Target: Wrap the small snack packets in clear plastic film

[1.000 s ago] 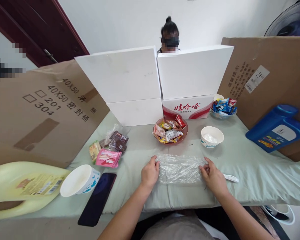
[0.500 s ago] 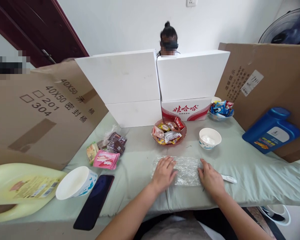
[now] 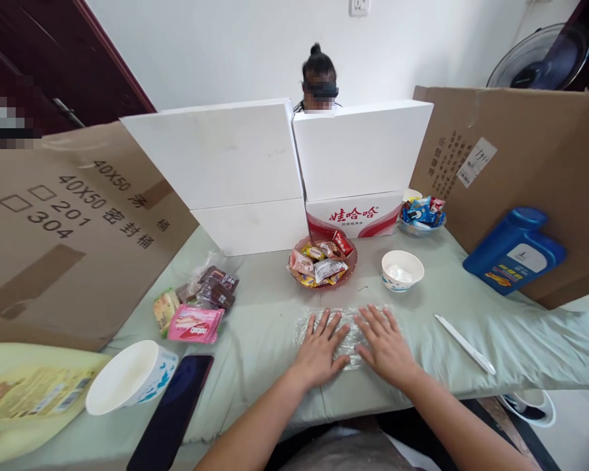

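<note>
Before me on the cloth-covered table lies a crinkled clear plastic sheet [image 3: 352, 340], flat and partly hidden by both hands. My left hand [image 3: 320, 350] rests on its left half, fingers spread and pointing away from me. On the right half my right hand [image 3: 385, 350] lies flat too, its fingers outstretched. Neither hand grips anything. Right of that hand is a slim white stick-like tool [image 3: 464, 343], apart from it. A pinkish bowl [image 3: 352, 265] of wrapped snacks and a white paper bowl [image 3: 402, 281] with something whitish inside stand beyond the plastic.
White boxes [image 3: 226, 157] form a wall at the back, a person [image 3: 319, 72] behind them. Cardboard panels [image 3: 69, 261] flank the table. Leftward are snack packets [image 3: 195, 324], a phone [image 3: 174, 412], a tilted paper bowl [image 3: 152, 376] and a yellow jug [image 3: 39, 399]; rightward, a blue bottle [image 3: 513, 252].
My right hand has moved left from the plastic's right edge onto its surface, uncovering the white tool. My left hand stays on the plastic with fingers more spread. The view has shifted slightly.
</note>
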A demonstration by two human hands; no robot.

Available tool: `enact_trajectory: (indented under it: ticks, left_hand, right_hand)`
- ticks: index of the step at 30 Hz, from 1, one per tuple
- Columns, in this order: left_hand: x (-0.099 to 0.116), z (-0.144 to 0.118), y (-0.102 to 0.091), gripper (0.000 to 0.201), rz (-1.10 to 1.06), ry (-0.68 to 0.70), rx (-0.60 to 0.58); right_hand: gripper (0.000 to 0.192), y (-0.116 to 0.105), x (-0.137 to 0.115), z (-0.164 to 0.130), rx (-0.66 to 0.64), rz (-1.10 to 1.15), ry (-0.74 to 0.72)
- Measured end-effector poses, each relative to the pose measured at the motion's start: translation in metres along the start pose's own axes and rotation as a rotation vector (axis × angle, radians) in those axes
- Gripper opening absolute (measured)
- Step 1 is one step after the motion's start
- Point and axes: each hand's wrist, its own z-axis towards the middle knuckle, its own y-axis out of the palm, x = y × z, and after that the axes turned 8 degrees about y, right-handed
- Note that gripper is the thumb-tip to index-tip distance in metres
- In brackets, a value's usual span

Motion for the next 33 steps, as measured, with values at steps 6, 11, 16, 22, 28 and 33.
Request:
enact_trajectory:
  ticks: [6,11,16,22,28,33]
  left_hand:
    - [0.004,0.0,-0.002,0.067,0.004,-0.013,0.013]
    - [-0.011,-0.007,-0.003,0.074,-0.016,-0.107,0.002]
    - [-0.046,-0.044,-0.023,0.061,0.045,-0.366,0.166]
    - [-0.028,-0.077,-0.045,0.028,-0.15,0.082,0.145]
    - [-0.023,-0.08,-0.035,0.024,-0.203,0.154,0.231]
    - [-0.026,-0.07,-0.043,0.018,-0.309,-0.039,0.263]
  right_hand:
    - [0.078,0.032,0.001,-0.004,-0.187,-0.03,0.07]
    - [0.075,0.031,0.04,-0.03,-0.091,-0.084,0.22]
    - [0.08,0.01,0.061,-0.056,-0.036,-0.016,0.177]
    - [0.04,-0.014,0.069,-0.07,-0.141,0.18,-0.068]
    - [0.025,-0.011,0.071,-0.072,-0.051,0.23,-0.122]
    - [0.019,-0.015,0.065,-0.068,-0.013,0.348,-0.018]
